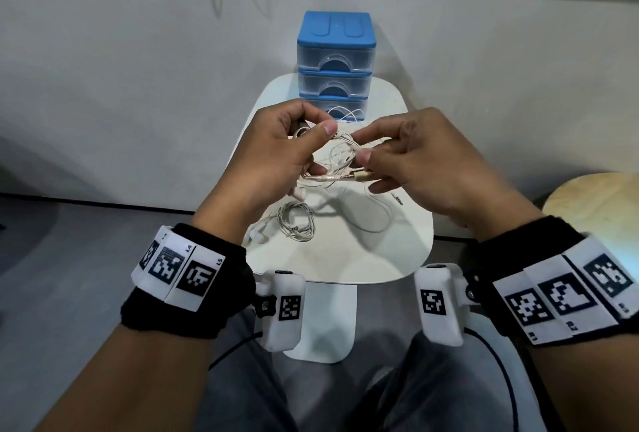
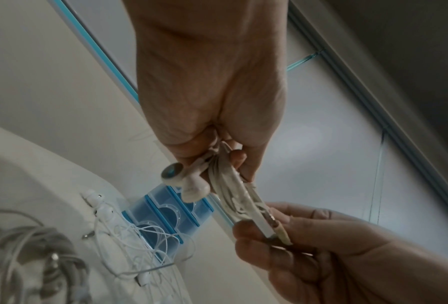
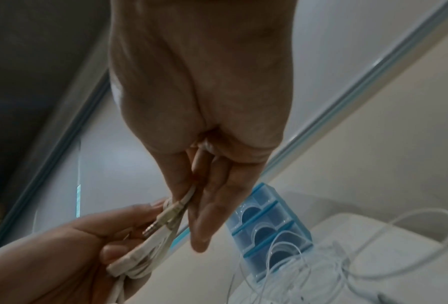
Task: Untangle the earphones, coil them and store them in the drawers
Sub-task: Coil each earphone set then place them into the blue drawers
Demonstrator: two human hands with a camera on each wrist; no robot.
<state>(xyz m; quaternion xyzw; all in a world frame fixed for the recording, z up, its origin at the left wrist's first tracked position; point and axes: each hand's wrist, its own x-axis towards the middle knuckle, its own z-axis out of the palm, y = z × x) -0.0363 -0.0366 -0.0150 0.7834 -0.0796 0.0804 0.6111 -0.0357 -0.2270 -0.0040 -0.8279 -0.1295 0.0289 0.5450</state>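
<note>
Above the small white table (image 1: pixel 345 259) both hands hold one beige set of earphones (image 1: pixel 340 170), a bunched cable with a metal jack. My left hand (image 1: pixel 321 146) grips the bundle; its two earbuds (image 2: pixel 189 183) hang below the fingers in the left wrist view. My right hand (image 1: pixel 361 147) pinches the cable near the jack between thumb and index finger (image 3: pixel 186 197). Behind them stands the blue drawer unit (image 1: pixel 335 65), with three clear drawers that look closed. A coiled grey set (image 1: pixel 297 220) lies on the table under my left hand.
Loose white earphones (image 1: pixel 378 214) sprawl over the table's middle, and more white cable (image 1: pixel 342 113) lies against the bottom drawer. A round wooden stool (image 1: pixel 594 203) stands to the right. A pale wall is close behind the table. My knees are under its near edge.
</note>
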